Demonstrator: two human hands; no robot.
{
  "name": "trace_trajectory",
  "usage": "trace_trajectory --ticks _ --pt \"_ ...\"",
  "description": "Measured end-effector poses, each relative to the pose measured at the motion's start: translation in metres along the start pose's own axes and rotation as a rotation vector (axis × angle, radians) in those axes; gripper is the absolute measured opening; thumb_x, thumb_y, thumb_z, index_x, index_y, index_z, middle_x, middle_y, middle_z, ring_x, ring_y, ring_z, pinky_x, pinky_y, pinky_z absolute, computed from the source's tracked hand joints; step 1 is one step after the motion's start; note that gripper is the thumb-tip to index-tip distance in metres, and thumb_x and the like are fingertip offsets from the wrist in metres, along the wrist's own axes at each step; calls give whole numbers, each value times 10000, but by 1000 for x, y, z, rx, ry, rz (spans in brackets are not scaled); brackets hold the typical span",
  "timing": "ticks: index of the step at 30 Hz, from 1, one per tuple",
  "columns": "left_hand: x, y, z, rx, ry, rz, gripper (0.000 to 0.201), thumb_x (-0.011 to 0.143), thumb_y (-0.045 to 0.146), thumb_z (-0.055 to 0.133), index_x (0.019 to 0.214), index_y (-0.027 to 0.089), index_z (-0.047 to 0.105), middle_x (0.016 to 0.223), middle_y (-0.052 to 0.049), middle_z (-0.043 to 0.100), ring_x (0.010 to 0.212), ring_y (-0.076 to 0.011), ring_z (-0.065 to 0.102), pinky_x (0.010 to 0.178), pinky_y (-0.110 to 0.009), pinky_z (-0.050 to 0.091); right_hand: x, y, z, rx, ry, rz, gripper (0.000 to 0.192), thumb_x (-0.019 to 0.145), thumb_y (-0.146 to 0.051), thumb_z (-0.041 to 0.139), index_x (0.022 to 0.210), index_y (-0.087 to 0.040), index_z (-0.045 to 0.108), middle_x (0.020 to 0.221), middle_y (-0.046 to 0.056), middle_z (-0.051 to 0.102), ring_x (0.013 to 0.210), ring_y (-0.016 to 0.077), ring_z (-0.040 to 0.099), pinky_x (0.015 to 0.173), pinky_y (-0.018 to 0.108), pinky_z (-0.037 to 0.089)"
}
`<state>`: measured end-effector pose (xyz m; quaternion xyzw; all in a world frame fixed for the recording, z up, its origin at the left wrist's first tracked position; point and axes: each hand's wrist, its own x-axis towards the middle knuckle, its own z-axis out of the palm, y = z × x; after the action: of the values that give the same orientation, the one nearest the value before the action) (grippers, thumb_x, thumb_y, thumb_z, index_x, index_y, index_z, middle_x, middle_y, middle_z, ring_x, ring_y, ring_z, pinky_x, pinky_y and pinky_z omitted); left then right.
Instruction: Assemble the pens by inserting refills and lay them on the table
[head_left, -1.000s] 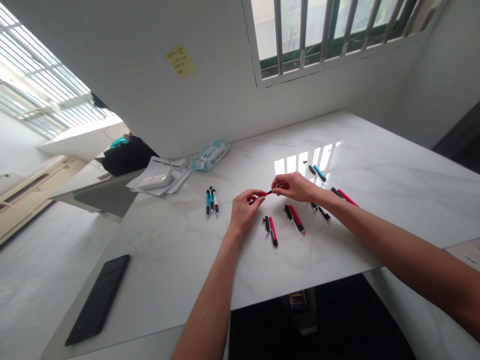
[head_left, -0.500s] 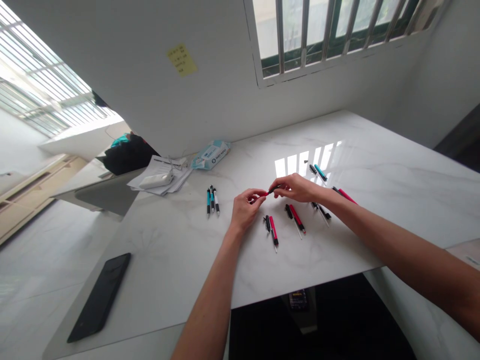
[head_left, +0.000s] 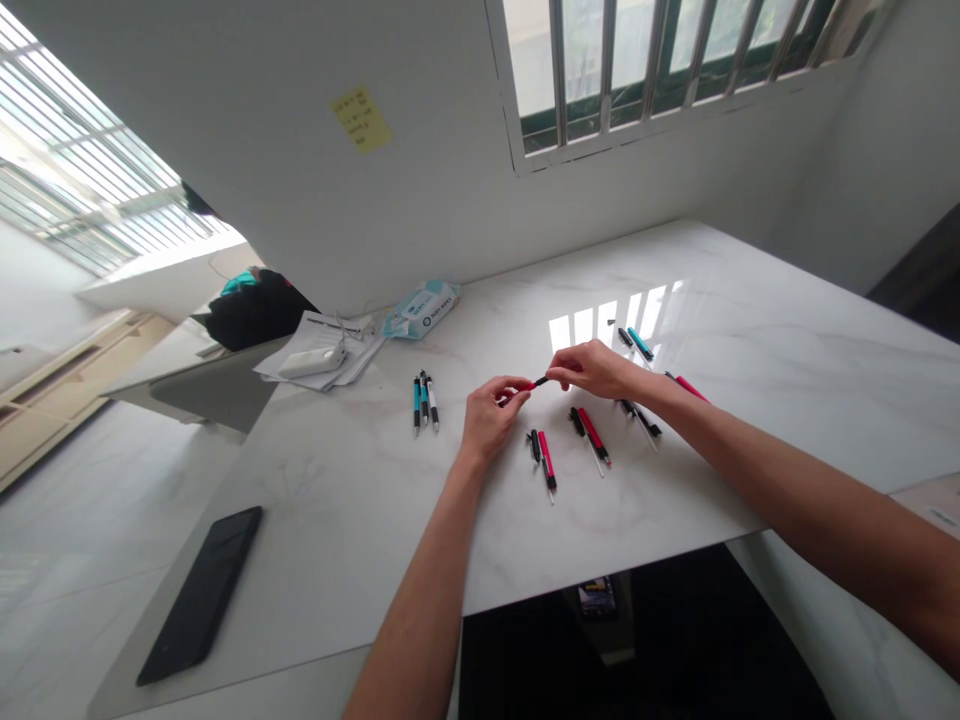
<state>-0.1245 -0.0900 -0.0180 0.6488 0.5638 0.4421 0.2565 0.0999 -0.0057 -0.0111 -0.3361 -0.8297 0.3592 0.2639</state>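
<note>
Between my two hands is a red and black pen (head_left: 534, 385), held above the white marbled table (head_left: 337, 540). My left hand (head_left: 495, 412) pinches its red barrel. My right hand (head_left: 589, 368) closes thumb and fingers on the black end. Just below lie a red pen barrel (head_left: 546, 453) with a white refill tip sticking out and a black pen part (head_left: 534, 446) beside it. Right of these are another red barrel (head_left: 592, 432), a thin white refill (head_left: 596, 460) and black parts (head_left: 637, 412). A red barrel (head_left: 691, 388) lies partly behind my right forearm.
Several assembled pens (head_left: 424, 402) lie left of my hands. A teal barrel (head_left: 640, 343) rests farther back. Wet wipes (head_left: 421, 309) and papers (head_left: 360, 360) with a white device stand by the wall. A black phone (head_left: 201, 590) lies at the left edge.
My right hand's fingers have shifted slightly back along the black end, so more of it shows between the hands. My left hand stays put on the red barrel.
</note>
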Motion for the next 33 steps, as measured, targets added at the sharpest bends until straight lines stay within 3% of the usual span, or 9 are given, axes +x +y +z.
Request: trace_trajectory --ticks 5,12,19,24,33 --pt "1 -1 0 20 -4 -18 177 877 333 708 958 221 820 1016 -59 810 856 -197 709 813 -323 540 0 -1 -1 49 45 -83 278 874 -424 720 1041 -206 757 819 36 757 701 156 632 677 287 464" --pt "0 3 0 8 -13 -5 160 886 312 704 961 227 816 1032 -55 814 923 -210 735 876 -344 555 0 -7 -1 -48 30 35 474 975 -528 571 689 -186 734 675 29 734 580 129 588 621 281 419" --pt "0 2 -1 25 -6 14 163 883 331 709 957 229 812 1030 -51 810 928 -209 732 870 -341 563 1 -1 3 93 118 -93 277 903 -463 702 948 -200 774 826 41 777 734 165 679 752 317 532" --pt "0 1 1 26 -11 -8 234 874 417 736 975 224 822 999 -59 815 860 -210 723 840 -346 563 2 1 8 146 139 -141 225 893 -413 718 982 -216 782 922 42 793 831 184 726 860 362 583" --pt "2 -6 3 -63 -27 -84 272 849 447 760 950 204 828 955 -74 815 856 -219 731 846 -341 557 2 -2 7 187 112 -160 152 873 -343 718 940 -224 786 916 30 789 813 175 715 855 368 583"
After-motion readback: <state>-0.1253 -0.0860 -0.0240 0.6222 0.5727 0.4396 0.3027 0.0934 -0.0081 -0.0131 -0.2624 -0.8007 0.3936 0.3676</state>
